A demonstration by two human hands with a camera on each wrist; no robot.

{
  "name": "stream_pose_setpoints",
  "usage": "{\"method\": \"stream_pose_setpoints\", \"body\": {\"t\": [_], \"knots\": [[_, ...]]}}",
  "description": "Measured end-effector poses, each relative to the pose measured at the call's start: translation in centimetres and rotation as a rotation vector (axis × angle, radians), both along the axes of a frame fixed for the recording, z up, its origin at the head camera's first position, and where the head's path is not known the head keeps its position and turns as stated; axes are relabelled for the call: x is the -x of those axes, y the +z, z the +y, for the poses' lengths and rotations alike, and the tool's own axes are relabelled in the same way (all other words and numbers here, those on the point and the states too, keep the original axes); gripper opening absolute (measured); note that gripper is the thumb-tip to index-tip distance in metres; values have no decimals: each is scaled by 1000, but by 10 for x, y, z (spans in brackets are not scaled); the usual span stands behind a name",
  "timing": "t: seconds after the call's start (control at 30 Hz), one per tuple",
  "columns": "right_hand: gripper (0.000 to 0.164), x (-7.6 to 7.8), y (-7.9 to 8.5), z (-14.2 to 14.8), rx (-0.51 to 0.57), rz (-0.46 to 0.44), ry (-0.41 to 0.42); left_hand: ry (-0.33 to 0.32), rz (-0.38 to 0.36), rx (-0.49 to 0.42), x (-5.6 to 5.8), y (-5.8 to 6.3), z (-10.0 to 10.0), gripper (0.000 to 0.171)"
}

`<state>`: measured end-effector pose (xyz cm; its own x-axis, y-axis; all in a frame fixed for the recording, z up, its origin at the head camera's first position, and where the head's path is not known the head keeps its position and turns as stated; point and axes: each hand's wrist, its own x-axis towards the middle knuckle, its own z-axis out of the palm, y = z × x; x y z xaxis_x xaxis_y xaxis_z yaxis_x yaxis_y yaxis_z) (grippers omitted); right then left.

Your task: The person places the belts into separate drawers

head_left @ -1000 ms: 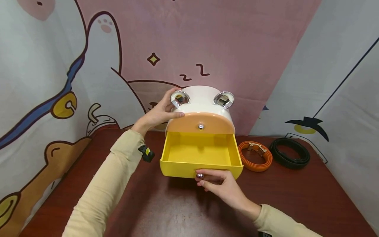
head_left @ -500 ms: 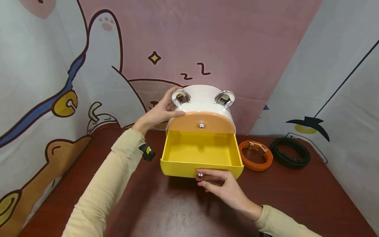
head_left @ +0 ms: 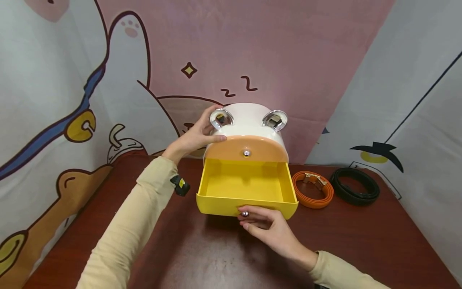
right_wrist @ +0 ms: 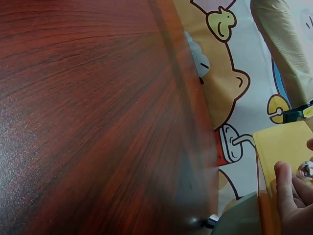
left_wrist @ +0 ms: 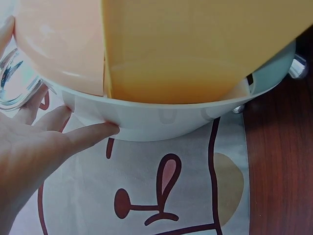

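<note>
A white desktop drawer box (head_left: 247, 116) with two shiny silver ear-like rings stands on the table. Its upper front is a peach drawer (head_left: 231, 150) with a silver knob, pushed in. Below it the yellow drawer (head_left: 242, 186) is pulled far out, and nothing lies inside. My left hand (head_left: 193, 138) holds the box's upper left side, thumb over the front; in the left wrist view its fingers (left_wrist: 93, 136) lie against the white shell. My right hand (head_left: 276, 233) has its fingers around the yellow drawer's round silver knob (head_left: 245, 214), with the thumb just below it.
Right of the box lie a coiled orange belt (head_left: 313, 202) with a metal buckle and a coiled black belt (head_left: 355, 196). The dark red-brown table (head_left: 216, 257) extends in front. A cartoon-printed cloth (head_left: 288, 52) hangs close behind.
The right thumb has dropped slightly away from the knob. The box, the pulled-out drawer and the left hand keep their places; the head view has shifted a little.
</note>
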<state>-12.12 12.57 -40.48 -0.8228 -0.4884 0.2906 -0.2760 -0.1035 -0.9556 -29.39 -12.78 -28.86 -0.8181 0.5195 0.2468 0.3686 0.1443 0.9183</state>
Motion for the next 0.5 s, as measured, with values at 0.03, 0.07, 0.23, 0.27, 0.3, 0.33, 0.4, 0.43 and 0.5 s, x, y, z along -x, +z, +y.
{"method": "stream_pose_setpoints", "body": {"t": [0.03, 0.07, 0.23, 0.27, 0.3, 0.33, 0.4, 0.43, 0.5], "knots": [[33, 0, 0, 0, 12, -8, -2, 0, -2, 0, 0, 0, 0, 87], [32, 0, 0, 0, 19, -12, -5, 0, -5, 1, 0, 0, 0, 87], [31, -2, 0, -1, 10, -16, -9, -3, -10, -6, -1, -1, 0, 88], [30, -2, 1, -1, 10, -19, -7, -3, -9, -5, 0, -1, 0, 88], [30, -2, 1, -1, 10, -20, -5, -3, -6, -3, 0, -1, 0, 88], [30, -3, 1, 0, 9, -18, -6, -1, -4, -1, 0, -1, 0, 88], [29, -4, 2, 1, 6, -14, -6, 6, 3, 4, 0, -2, 0, 88], [29, -5, 2, 2, 4, -11, -7, 10, 6, 5, 0, -2, 0, 88], [29, -6, 3, 4, -2, -4, -7, 17, 13, 8, -1, -1, 0, 89]]}}
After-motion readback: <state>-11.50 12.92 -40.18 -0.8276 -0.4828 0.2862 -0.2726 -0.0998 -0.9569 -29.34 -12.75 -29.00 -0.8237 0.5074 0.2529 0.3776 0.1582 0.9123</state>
